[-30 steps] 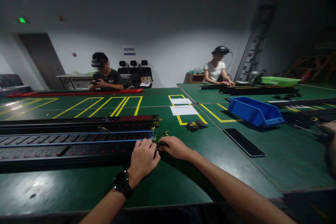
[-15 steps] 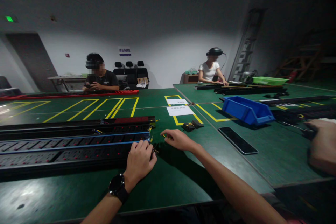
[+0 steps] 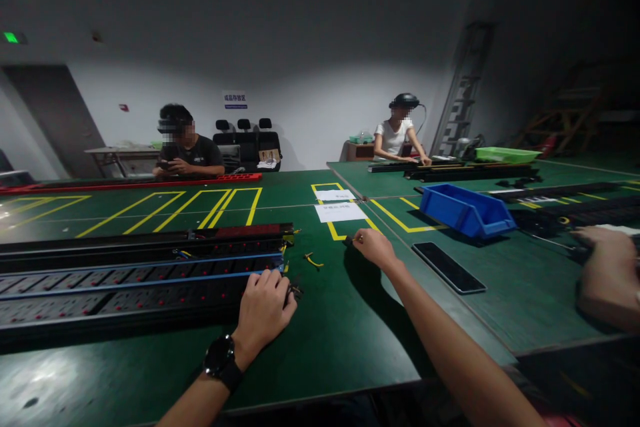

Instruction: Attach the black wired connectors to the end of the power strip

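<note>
My left hand, with a watch on its wrist, is closed over the near right end of a long black socket strip dotted with red. A small dark piece with short wire ends shows beside its thumb. Farther right, my right hand pinches a small black part just above the table; its fingers hide most of it. Between the hands lies a short yellow wire, touched by neither. Behind the near strip run a blue-edged strip and another black strip.
A black phone and a blue bin lie to the right. White papers rest beyond my right hand. Another person's hand is at the right edge. Two people work across the green table.
My right hand has moved right, from the yellow wire to the small black parts, leaving the wire on the table. My left hand stays on the strip's end.
</note>
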The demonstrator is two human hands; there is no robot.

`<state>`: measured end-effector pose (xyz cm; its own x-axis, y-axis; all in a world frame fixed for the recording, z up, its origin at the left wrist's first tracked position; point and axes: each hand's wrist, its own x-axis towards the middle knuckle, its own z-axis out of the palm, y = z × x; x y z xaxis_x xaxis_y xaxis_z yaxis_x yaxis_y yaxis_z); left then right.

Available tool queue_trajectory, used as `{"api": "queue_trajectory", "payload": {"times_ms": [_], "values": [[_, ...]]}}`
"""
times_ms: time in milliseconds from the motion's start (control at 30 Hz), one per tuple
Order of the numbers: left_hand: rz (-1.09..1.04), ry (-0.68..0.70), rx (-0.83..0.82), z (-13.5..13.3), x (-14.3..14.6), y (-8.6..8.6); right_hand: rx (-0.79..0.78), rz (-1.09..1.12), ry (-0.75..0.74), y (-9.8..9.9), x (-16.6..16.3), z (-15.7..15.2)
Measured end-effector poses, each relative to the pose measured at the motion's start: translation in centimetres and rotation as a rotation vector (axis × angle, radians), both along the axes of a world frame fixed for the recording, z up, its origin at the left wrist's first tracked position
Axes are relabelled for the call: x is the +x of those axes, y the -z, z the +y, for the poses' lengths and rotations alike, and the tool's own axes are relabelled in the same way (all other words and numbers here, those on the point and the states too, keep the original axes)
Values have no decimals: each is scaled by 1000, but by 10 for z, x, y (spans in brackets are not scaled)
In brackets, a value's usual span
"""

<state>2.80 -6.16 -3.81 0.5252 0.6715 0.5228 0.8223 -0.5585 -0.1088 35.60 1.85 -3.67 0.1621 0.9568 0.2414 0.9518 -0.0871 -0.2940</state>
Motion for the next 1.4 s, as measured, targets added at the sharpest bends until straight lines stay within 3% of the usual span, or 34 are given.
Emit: {"api": "queue_trajectory", "payload": {"times_ms": [133,233,367,500,633,900,1133,1400], "values": [[-14,2,7,-1,1,0,51,81,35,-4,1,0],[-14,0,9,-1,1,0,197,197,74,-5,5,5],[4,-8,8,0,1,1,383,598,33,-6,6,13],[18,-16,9,0,1,0,308,1090,-33,-9,-7,14],[42,-44,15,-3,1,-3,197,1316,-113,-9,-26,8],[0,-40,44,-7,-4,-18,4,1240,-269,-2,-70,-9],[-51,-24,-2,15,9,-37,-16,1241,-440,2,-113,-27],[-51,-13,-122,46,26,-44,62,1282,-366,1,-117,-31]]}}
